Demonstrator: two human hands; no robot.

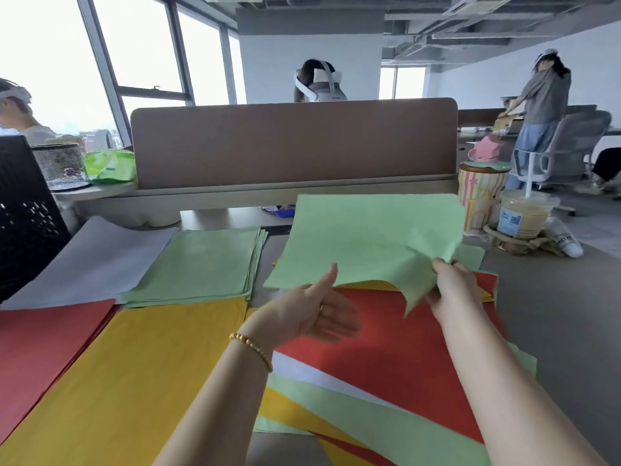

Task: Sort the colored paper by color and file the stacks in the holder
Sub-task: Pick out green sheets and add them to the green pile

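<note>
I am watching the right hand pinching the lower right corner of a light green sheet, fingers and thumb curled around the crumpled edge, so the sheet is hanging lifted above the desk with its far edge tilting up toward twelve o'clock. The left hand is hovering just below the sheet's near left edge, fingers straight and relaxed, thumb pointing up and nearly touching the paper, gripping nothing; a gold bead bracelet is sitting on that wrist. Beneath both hands the unsorted pile is lying fanned out, a red sheet on top with yellow, white and green edges showing at its seven o'clock side. At ten o'clock from the left hand the green stack is resting flat, its sheets slightly offset at the right edge. Just beside it at nine o'clock the white stack is lying, partly tucked under the green one. Nearer to me, the yellow stack is touching the green stack's near edge, and the red stack is lying at its nine o'clock side. A black perforated file holder is standing at the far left edge of the view. At two o'clock a striped canister and an iced drink cup with a straw are standing close together.
</note>
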